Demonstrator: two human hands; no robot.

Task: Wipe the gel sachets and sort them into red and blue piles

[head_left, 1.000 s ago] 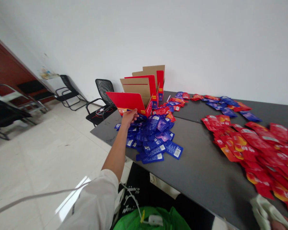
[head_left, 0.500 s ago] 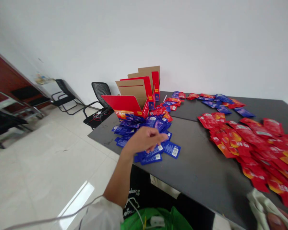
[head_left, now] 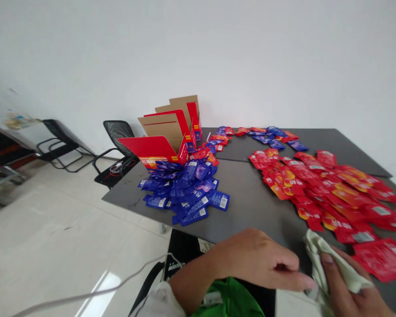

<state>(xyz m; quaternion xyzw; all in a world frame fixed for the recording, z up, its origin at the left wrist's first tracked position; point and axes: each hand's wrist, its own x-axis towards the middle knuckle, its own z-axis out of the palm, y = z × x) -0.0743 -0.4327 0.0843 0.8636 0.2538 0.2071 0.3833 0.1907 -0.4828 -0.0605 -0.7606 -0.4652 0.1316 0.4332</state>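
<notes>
My right hand (head_left: 346, 286) grips a crumpled pale green-white cloth (head_left: 320, 251) at the table's near edge, at the lower right. From the left, my left hand (head_left: 267, 259) reaches across with curled fingers, its tips pinched at the cloth's edge; the exact contact is partly hidden. Red sachets (head_left: 336, 189) with orange patches lie in a wide overlapping spread just beyond the right hand. A single red sachet (head_left: 383, 259) is beside that hand. Further left, a loose heap of blue sachets (head_left: 185, 189) lies in front of the boxes.
Several open red cardboard boxes (head_left: 158, 149) stand in a row at the table's left end. Smaller mixed red and blue sachets (head_left: 270, 134) lie towards the back of the dark table (head_left: 240, 193). A black chair (head_left: 119, 145) stands past the left edge. A cable (head_left: 119, 286) crosses the lower left.
My left hand has moved from above the blue sachets to the right, down to the cloth. The right hand with the cloth has come further into view. The view has shifted right.
</notes>
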